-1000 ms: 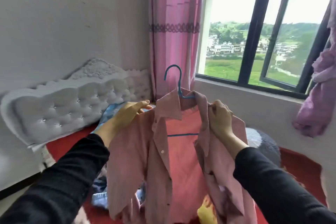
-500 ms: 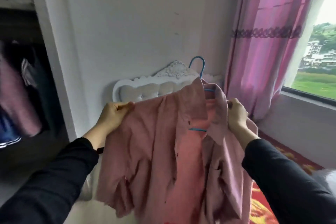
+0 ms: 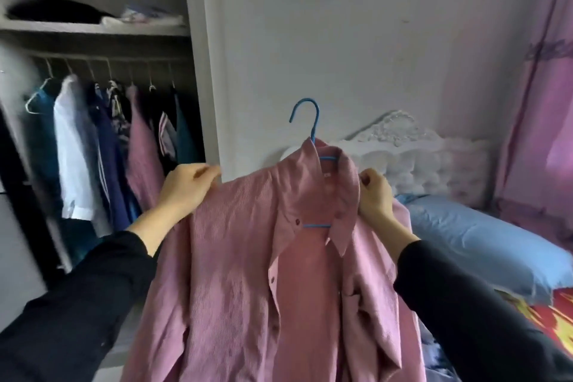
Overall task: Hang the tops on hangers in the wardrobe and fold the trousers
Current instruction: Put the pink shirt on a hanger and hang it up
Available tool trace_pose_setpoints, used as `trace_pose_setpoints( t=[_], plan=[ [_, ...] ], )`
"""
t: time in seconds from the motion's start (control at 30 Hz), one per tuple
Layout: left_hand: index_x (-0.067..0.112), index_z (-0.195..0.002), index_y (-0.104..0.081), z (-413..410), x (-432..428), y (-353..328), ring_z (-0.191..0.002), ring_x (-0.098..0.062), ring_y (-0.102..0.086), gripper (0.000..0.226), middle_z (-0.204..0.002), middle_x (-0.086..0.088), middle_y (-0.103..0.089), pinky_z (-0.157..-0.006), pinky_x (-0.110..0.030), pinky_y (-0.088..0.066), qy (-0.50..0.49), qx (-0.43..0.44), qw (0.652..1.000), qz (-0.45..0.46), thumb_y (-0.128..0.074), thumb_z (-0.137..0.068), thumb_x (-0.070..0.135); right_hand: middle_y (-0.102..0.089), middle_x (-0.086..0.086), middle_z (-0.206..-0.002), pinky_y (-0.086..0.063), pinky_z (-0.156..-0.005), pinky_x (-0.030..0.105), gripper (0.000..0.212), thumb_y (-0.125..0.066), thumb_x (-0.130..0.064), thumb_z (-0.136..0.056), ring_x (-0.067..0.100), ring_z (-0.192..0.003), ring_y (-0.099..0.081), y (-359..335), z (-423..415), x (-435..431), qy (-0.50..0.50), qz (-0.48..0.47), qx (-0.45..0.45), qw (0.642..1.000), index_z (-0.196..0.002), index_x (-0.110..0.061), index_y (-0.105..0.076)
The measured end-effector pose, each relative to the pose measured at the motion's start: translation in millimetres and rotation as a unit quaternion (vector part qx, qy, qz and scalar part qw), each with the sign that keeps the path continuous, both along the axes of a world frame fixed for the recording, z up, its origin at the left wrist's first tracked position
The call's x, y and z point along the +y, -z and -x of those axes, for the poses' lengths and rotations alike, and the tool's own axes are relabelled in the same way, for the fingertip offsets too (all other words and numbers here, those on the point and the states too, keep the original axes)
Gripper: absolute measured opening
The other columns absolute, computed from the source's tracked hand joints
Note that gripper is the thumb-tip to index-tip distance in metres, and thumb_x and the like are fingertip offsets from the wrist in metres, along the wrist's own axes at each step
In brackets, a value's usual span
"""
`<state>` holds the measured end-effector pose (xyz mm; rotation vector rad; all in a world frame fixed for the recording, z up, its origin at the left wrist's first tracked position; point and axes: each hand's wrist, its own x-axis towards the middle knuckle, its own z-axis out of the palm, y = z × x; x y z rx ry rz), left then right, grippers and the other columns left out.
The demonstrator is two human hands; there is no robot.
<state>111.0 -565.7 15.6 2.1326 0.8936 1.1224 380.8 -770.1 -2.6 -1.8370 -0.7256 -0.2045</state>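
Head view, ribbed pink shirt [image 3: 235, 257], hooked blue hanger [image 3: 313, 121]

No text, label, brand, number or sign can be read anywhere here.

I see a plain white wall [image 3: 356, 40]; left of it an open wardrobe [image 3: 93, 102], right of it a tufted headboard [image 3: 434, 161] and pink curtain [image 3: 539, 133].

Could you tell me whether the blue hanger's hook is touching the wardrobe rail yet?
Apart. The head view shows the hanger hook against bare wall, well right of the wardrobe rail.
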Motion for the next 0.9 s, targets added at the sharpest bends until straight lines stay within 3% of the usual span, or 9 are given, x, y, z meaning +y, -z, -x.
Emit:
trace_pose_setpoints(
  t=[0.03,0.07,0.1,0.23,0.3,0.4,0.57,0.67,0.9],
  plan=[
    [0.043,-0.087,-0.070,0.2,1.0,2.9,-0.073,0.011,-0.060,0.024,-0.073,0.028,-0.066,-0.064,-0.014,-0.042,0.021,0.047,0.998,-0.043,-0.051,-0.088,0.057,-0.049,-0.001,-0.062,-0.033,-0.068,0.036,0.024,-0.054,-0.015,-0.088,0.023,-0.070,-0.044,0.9,9.5,22.7,-0.010,0.004,-0.003,1.000,-0.067,-0.013,-0.043],
    [0.029,-0.093,-0.066,-0.5,4.9,7.6,-0.072,0.012,-0.058,0.033,-0.072,0.030,-0.064,-0.060,-0.013,-0.039,0.031,0.090,0.993,-0.074,-0.051,-0.088,0.058,-0.050,0.000,-0.063,-0.035,-0.071,0.036,0.023,-0.053,-0.015,-0.088,0.023,-0.070,-0.044,0.4,20.6,43.7,-0.021,0.010,-0.007,1.000,-0.067,-0.013,-0.043],
    [0.030,-0.072,-0.060,-1.3,11.0,12.5,-0.066,0.005,-0.058,0.032,-0.067,0.023,-0.062,-0.057,-0.017,-0.036,0.034,0.121,0.988,-0.092,-0.052,-0.090,0.055,-0.049,-0.001,-0.062,-0.035,-0.073,0.036,0.024,-0.053,-0.015,-0.088,0.023,-0.069,-0.043,-0.3,30.4,63.1,-0.033,0.017,-0.007,0.999,-0.066,-0.015,-0.042],
    [0.017,-0.058,-0.048,8.9,60.7,23.4,-0.054,-0.014,-0.044,0.042,-0.051,0.006,-0.045,-0.064,-0.033,-0.027,-0.036,0.049,0.995,-0.078,-0.057,-0.094,0.038,-0.051,-0.005,-0.060,-0.035,-0.067,0.030,0.026,-0.059,-0.016,-0.083,0.017,-0.063,-0.045,2.1,57.5,124.6,-0.109,-0.001,-0.014,0.994,-0.059,-0.020,-0.050],
    [0.014,-0.066,-0.060,22.2,86.2,27.8,-0.059,-0.017,-0.052,0.035,-0.056,-0.002,-0.056,-0.067,-0.034,-0.030,-0.083,0.016,0.993,-0.087,-0.059,-0.093,0.037,-0.065,0.001,-0.078,-0.045,-0.070,0.030,0.005,-0.068,-0.018,-0.079,0.016,-0.074,-0.059,5.7,62.8,148.9,-0.160,-0.014,-0.037,0.986,-0.076,-0.020,-0.071],
    [0.014,-0.075,-0.068,35.8,122.4,36.9,-0.066,-0.018,-0.061,0.027,-0.064,-0.005,-0.065,-0.076,-0.039,-0.041,-0.093,-0.008,0.990,-0.107,-0.062,-0.091,0.036,-0.067,-0.001,-0.099,-0.047,-0.084,0.031,0.040,-0.074,-0.018,-0.072,0.014,-0.092,-0.060,5.7,71.8,192.4,-0.226,0.041,-0.086,0.969,-0.112,-0.019,-0.071],
    [0.027,-0.079,-0.071,48.7,191.2,50.6,-0.061,-0.002,-0.057,0.014,-0.060,0.007,-0.063,-0.073,-0.037,-0.045,-0.103,-0.007,0.989,-0.107,-0.065,-0.088,0.037,-0.046,-0.004,-0.058,-0.035,-0.053,0.027,0.024,-0.066,-0.025,-0.061,0.008,-0.059,-0.037,-4.9,91.2,271.5,-0.339,0.070,-0.020,0.938,-0.070,-0.004,-0.059],
    [0.034,-0.069,-0.064,49.4,240.9,58.9,-0.059,-0.001,-0.052,0.020,-0.057,0.015,-0.060,-0.068,-0.034,-0.039,-0.106,0.009,0.991,-0.080,-0.064,-0.089,0.037,-0.040,-0.015,-0.048,-0.031,-0.047,0.016,0.020,-0.057,-0.022,-0.065,0.002,-0.047,-0.034,-12.4,94.1,322.4,-0.384,0.074,0.053,0.919,-0.045,-0.017,-0.054],
    [0.020,-0.079,-0.073,31.6,353.5,71.0,-0.065,-0.010,-0.056,0.020,-0.069,0.004,-0.067,-0.061,-0.023,-0.041,-0.019,0.109,0.993,0.046,-0.062,-0.092,0.030,-0.048,-0.007,-0.049,-0.034,-0.045,0.017,0.033,-0.074,-0.017,-0.074,0.008,-0.048,-0.042,-14.6,69.3,449.3,-0.373,0.236,0.070,0.895,-0.043,-0.019,-0.060]
  ],
)
